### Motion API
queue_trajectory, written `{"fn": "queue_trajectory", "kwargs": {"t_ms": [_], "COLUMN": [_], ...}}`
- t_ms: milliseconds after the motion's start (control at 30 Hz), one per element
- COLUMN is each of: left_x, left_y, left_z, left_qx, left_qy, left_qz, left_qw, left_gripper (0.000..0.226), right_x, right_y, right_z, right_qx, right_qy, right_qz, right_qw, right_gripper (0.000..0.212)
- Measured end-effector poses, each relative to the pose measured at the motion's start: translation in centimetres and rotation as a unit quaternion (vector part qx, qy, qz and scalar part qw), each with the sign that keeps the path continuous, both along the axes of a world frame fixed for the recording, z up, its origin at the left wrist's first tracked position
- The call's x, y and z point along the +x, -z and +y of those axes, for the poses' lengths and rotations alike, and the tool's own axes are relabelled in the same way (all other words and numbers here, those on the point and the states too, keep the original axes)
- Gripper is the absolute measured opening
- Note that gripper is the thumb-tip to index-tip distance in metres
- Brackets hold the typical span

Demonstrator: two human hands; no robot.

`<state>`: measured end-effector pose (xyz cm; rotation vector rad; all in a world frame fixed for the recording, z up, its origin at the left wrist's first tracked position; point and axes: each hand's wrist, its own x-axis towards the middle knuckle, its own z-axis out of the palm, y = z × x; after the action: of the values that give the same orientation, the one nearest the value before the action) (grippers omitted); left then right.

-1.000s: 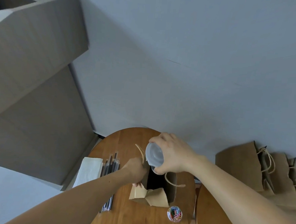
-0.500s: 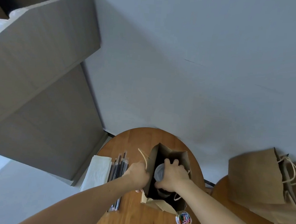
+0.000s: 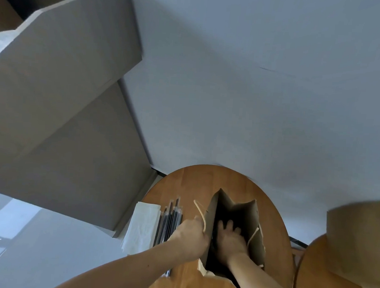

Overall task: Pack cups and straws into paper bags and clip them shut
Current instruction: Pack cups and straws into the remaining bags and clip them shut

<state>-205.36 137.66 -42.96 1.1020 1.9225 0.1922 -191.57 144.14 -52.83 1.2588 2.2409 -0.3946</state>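
Observation:
An open brown paper bag stands on the round wooden table. My left hand grips the bag's left rim beside its rope handle. My right hand reaches down inside the bag, with its fingers pointing into the dark interior. No cup shows in this view, and what lies under my right hand is hidden. A bundle of black wrapped straws lies on the table left of the bag.
White napkins lie at the table's left edge, beside the straws. A second wooden table stands at the right with a blurred brown paper bag on it. A large grey cabinet rises at the left.
My right hand carried the clear lidded cup down into the bag and has sunk deeper, so the cup no longer shows. My left hand kept hold of the rim. The view shifted.

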Motion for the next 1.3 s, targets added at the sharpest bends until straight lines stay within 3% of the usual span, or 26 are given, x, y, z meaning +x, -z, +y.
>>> {"fn": "queue_trajectory", "kwargs": {"t_ms": [200, 400, 533, 700, 867, 1133, 1300], "left_x": [-0.1, -0.7, -1.2, -1.7, -1.9, -2.8, -6.2], "left_y": [0.2, -0.1, -1.0, -1.9, -2.3, -5.0, -6.1], "left_z": [0.3, 0.3, 0.4, 0.6, 0.4, 0.8, 0.4], "left_qx": [0.009, 0.018, 0.025, 0.03, 0.008, -0.009, -0.055], "left_qy": [-0.001, 0.007, -0.002, 0.038, 0.054, 0.129, 0.235], "left_qz": [-0.003, -0.001, -0.02, -0.025, -0.027, -0.069, -0.026], "left_qw": [1.0, 1.0, 0.999, 0.999, 0.998, 0.989, 0.97], "left_gripper": [0.019, 0.02, 0.022, 0.021, 0.023, 0.032, 0.049], "right_x": [0.3, -0.3, -0.7, 0.2, 1.7, 3.3, -1.0], "right_y": [0.4, -1.1, -5.3, -11.5, -16.2, -18.1, -18.7], "right_z": [0.2, 0.5, 1.1, 2.8, 4.8, 6.2, 5.7], "right_qx": [-0.025, -0.062, -0.049, -0.002, 0.05, 0.063, 0.048], "right_qy": [0.009, 0.037, 0.005, -0.04, -0.024, 0.138, 0.17], "right_qz": [0.01, -0.001, 0.013, 0.089, 0.131, 0.265, 0.4], "right_qw": [1.0, 0.997, 0.999, 0.995, 0.99, 0.952, 0.899], "right_gripper": [0.066, 0.087, 0.066, 0.027, 0.012, 0.03, 0.02]}}
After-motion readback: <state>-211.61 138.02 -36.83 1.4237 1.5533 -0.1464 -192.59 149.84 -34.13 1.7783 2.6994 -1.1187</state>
